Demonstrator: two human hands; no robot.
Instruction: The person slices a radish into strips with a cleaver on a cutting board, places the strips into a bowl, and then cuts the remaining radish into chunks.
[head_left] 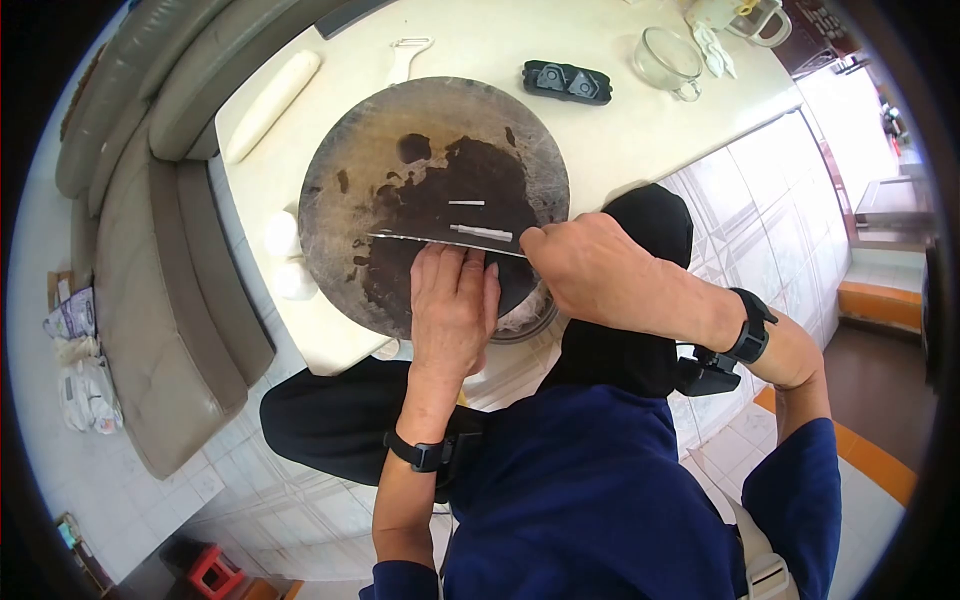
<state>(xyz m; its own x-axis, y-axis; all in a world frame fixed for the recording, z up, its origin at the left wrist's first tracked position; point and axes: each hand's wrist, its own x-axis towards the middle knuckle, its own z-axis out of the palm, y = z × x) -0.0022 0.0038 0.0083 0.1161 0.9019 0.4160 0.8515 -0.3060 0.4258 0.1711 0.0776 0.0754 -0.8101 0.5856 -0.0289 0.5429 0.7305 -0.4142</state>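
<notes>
- Board (345, 225): round and dark-stained, lying at a corner of the pale table (650, 125).
- Knife (425, 240): on the board, its thin blade running crosswise, tip toward the left side; handle hidden in the right hand.
- Right hand (585, 265): closed in a fist around the handle, at the board's right side.
- Left hand (450, 300): palm down over the board, fingers mostly pressed together, their tips just beside the blade on the wearer's side; whether they pinch anything cannot be told.
- White strips (482, 232): on the board beyond the blade; the larger lies close to it, the thinner farther off.
- Long white piece (273, 106): on the table, left of the board.
- Peeler (403, 62): pale, near the board's far edge.
- Black object (566, 82): on the table, beyond the board to the right.
- Glass cup (667, 62): farther right, near the black object.
</notes>
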